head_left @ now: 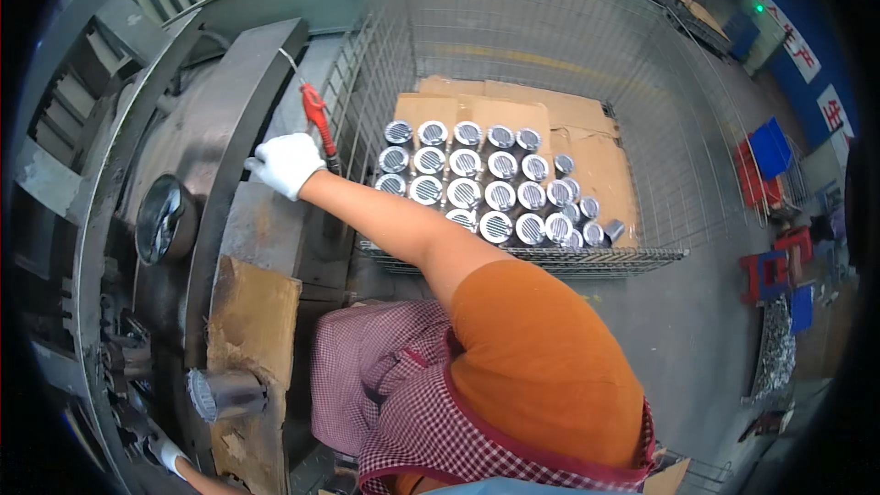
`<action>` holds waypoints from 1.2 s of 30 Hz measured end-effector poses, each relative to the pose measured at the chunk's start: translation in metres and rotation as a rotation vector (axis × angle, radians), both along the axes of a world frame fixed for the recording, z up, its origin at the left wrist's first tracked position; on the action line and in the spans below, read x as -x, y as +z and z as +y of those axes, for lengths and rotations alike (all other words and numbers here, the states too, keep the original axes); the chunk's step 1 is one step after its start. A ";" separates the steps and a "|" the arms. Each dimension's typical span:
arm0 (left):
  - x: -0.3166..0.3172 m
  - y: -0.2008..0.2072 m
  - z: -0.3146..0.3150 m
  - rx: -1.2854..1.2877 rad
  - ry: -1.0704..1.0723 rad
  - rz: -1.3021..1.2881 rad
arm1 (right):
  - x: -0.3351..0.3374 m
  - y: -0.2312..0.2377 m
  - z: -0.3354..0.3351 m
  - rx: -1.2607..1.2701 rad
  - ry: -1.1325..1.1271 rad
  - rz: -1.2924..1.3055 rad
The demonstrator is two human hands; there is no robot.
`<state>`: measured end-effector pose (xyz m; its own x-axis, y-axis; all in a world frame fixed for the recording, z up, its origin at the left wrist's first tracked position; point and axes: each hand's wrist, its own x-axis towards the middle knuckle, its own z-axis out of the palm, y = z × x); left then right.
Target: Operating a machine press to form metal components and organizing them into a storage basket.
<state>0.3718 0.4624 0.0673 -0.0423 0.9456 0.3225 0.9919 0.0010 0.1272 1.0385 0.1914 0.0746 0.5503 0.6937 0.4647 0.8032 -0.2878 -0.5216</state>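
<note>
Reaching far forward, gloved right hand (pixel 286 163) beside red-handled tool (pixel 318 117).

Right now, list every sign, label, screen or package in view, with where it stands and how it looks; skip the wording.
Wall signs: far upper right on a blue wall, white panels with red characters.
Cardboard sheets: flat brown, lining the floor of the wire cage, behind the rows of metal cylinders.
Cardboard piece: worn brown, lower left on the machine, near the left hand.
No screens or stuck-on labels show.
</note>
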 end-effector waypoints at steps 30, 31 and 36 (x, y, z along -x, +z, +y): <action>-0.334 0.036 -0.269 -0.048 -0.613 -0.016 | 0.026 -0.011 -0.078 -0.397 0.635 0.604; -0.339 0.035 -0.267 -0.066 -0.678 0.090 | 0.035 -0.037 -0.072 -0.165 0.666 0.520; -0.352 0.022 -0.263 -0.077 -0.654 0.154 | 0.092 -0.055 -0.103 0.323 0.815 0.564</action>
<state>0.7240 0.1993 0.0889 0.5825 0.7353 0.3464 0.7922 -0.6089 -0.0398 0.9469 0.0880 0.0195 -0.0611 0.9981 0.0118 0.4803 0.0398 -0.8762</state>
